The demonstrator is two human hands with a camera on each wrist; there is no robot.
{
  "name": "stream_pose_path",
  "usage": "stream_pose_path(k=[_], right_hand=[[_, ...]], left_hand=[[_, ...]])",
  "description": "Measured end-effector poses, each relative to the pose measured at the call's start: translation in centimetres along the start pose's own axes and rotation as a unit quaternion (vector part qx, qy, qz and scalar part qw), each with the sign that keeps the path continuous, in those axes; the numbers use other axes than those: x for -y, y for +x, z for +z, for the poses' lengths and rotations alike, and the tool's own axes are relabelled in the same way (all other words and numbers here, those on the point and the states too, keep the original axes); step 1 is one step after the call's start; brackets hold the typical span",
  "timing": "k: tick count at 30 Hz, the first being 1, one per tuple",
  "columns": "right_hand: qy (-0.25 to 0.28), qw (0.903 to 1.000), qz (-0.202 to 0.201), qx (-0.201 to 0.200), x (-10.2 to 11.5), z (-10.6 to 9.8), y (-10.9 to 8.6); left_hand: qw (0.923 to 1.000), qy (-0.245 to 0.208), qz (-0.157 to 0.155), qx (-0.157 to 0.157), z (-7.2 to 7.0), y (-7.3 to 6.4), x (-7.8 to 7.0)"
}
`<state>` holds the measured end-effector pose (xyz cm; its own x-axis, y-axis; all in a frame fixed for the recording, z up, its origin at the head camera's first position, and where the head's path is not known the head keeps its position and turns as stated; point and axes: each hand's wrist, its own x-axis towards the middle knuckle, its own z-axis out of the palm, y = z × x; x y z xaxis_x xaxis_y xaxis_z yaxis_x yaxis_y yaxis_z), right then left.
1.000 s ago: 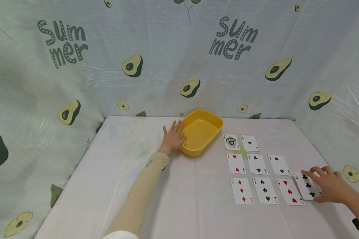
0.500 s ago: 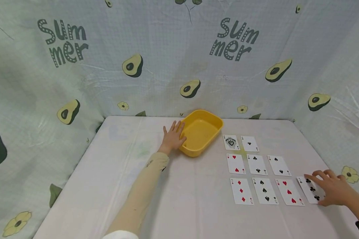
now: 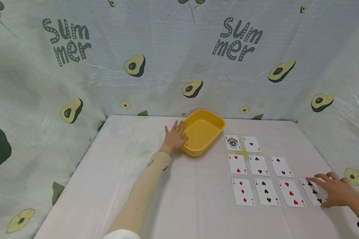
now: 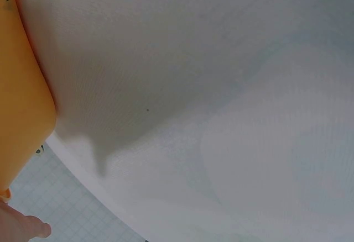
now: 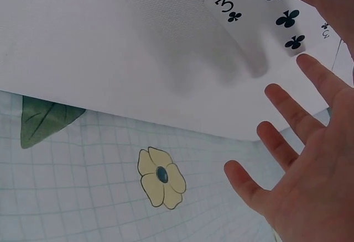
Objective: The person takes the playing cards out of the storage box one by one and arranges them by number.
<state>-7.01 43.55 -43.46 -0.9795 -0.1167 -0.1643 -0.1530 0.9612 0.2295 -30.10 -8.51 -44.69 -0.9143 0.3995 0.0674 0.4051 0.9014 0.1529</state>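
Note:
The left hand [image 3: 174, 137] rests with spread fingers on the left rim of a yellow plastic tray [image 3: 201, 129]. In the left wrist view the tray's side [image 4: 25, 93] and one fingertip [image 4: 38, 228] show at the left edge. At the far right, the right hand [image 3: 336, 189] lies over the three of clubs [image 3: 314, 192], index finger near its top edge and thumb near its bottom. Seen from the right wrist, its fingers are straight and spread, and the card [image 5: 260, 21] lies flat on the table.
Left of that card lie the three of hearts [image 3: 292, 193], three of spades [image 3: 267, 192] and three of diamonds [image 3: 243, 192]. Twos, such as the two of clubs [image 3: 258, 165], form the row behind. Farther back are two aces, one the ace of clubs [image 3: 252, 144]. A patterned cloth surrounds the table.
The right hand has moved the three of clubs to the right, away from the three of hearts, and the card now lies flat. The left hand has stayed at the tray.

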Motion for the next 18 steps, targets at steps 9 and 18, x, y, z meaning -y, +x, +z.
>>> stream_pose_path(k=[9, 18], right_hand=[[0.022, 0.9993, 0.022, 0.019, 0.0, 0.2, 0.2], [0.069, 0.9972, 0.028, -0.002, 1.2, -1.1, 1.4]], left_hand=[[1.0000, -0.001, 0.002, -0.002, -0.1, 0.0, 0.1], [0.9994, -0.030, 0.013, 0.009, 0.0, 0.1, 0.3]])
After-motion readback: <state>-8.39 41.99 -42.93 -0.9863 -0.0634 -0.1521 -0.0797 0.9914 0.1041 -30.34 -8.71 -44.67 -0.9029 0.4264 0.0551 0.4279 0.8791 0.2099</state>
